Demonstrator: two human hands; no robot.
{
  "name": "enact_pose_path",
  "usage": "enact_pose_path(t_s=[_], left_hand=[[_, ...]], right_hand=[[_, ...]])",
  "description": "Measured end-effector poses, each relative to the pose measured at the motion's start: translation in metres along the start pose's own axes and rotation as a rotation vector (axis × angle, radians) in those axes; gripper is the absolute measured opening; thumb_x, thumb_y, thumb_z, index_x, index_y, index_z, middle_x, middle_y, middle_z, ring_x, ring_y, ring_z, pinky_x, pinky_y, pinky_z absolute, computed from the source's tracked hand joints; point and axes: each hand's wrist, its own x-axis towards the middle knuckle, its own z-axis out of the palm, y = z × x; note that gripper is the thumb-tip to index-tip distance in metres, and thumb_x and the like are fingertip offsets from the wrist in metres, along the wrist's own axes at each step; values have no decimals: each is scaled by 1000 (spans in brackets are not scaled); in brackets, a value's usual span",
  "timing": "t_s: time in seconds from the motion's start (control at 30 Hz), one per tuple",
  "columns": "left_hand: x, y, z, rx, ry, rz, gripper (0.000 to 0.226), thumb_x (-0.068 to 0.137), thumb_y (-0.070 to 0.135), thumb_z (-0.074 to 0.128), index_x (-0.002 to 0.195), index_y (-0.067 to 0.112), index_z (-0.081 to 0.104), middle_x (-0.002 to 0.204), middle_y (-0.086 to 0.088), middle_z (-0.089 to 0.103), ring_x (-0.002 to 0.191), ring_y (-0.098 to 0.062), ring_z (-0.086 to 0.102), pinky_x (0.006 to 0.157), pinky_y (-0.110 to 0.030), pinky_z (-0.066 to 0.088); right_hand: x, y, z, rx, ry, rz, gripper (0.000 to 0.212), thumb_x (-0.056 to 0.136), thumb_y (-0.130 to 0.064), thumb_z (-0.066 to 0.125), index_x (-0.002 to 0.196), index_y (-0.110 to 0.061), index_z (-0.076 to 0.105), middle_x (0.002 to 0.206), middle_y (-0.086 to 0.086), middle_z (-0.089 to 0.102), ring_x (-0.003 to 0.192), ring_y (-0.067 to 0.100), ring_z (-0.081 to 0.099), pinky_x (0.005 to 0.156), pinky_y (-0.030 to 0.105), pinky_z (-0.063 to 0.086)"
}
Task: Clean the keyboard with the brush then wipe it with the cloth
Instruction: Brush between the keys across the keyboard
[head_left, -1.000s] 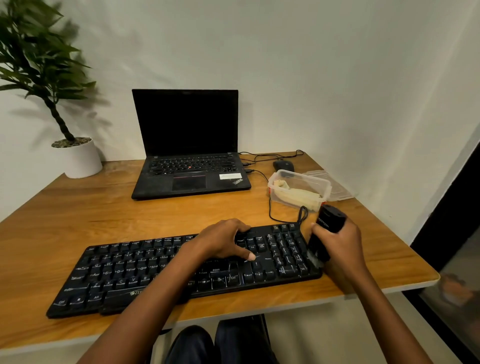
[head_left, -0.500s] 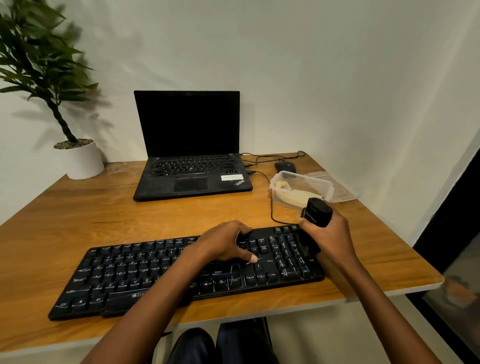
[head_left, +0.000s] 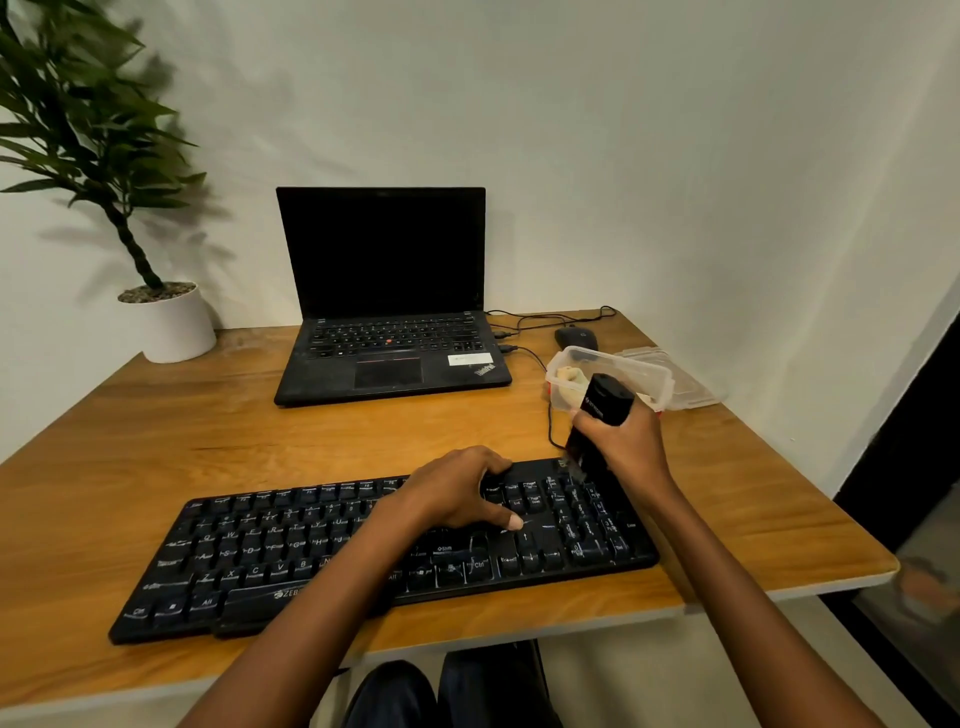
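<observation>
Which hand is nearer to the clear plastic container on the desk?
Right. The right hand, gripping the brush, is just in front of the container; the left hand rests on the keyboard, farther left and nearer the person.

Your left forearm and left hand (head_left: 457, 493) cover the middle keys of the keyboard (head_left: 291, 545). Your right hand (head_left: 623, 447) hides the middle of the brush (head_left: 605, 402), and its dark lower end blends into the keys. The brush blocks part of the plastic container (head_left: 644, 371), whose pale contents are unclear. The plant (head_left: 78, 130) runs off the frame's upper left.
</observation>
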Motion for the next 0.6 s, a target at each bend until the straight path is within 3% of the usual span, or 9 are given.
enact_pose_path(t_s=[0.13,0.23,0.37,0.47,0.6], left_hand=[[-1,-1,-1,9,-2,4,79,77,42,72,143,20,35,150,3,35,135,-18,34,110,-39,33],[-2,0,-1,20,-5,3,79,78,43,71,144,20,35,150,3,35,136,-19,34,110,-38,33],[-2,0,-2,22,-8,3,79,78,44,71,144,20,34,151,4,34,136,-19,34,110,-40,33],[-2,1,-2,29,-8,2,79,78,44,71,144,20,34,151,3,34,136,-18,34,110,-39,33],[-2,0,-1,32,-9,3,80,78,44,71,144,20,34,151,4,34,136,-18,34,110,-39,33]], right_hand=[[-3,-2,-8,-13,64,-7,35,78,-10,68,112,-12,57,93,1,63,86,17,62,66,20,51],[-11,-5,-4,-87,69,-103,38,79,-13,69,115,-12,57,96,0,61,90,14,59,75,25,50],[-10,-4,-9,-70,9,-43,35,77,-11,68,111,-13,58,96,3,63,92,19,61,77,32,53],[-7,-10,-6,-135,53,-121,41,77,-13,69,117,-11,56,97,0,60,93,17,57,79,29,49],[-15,-9,-1,-169,-8,-152,35,79,-14,68,112,-13,57,91,-2,58,87,14,54,75,25,46]])
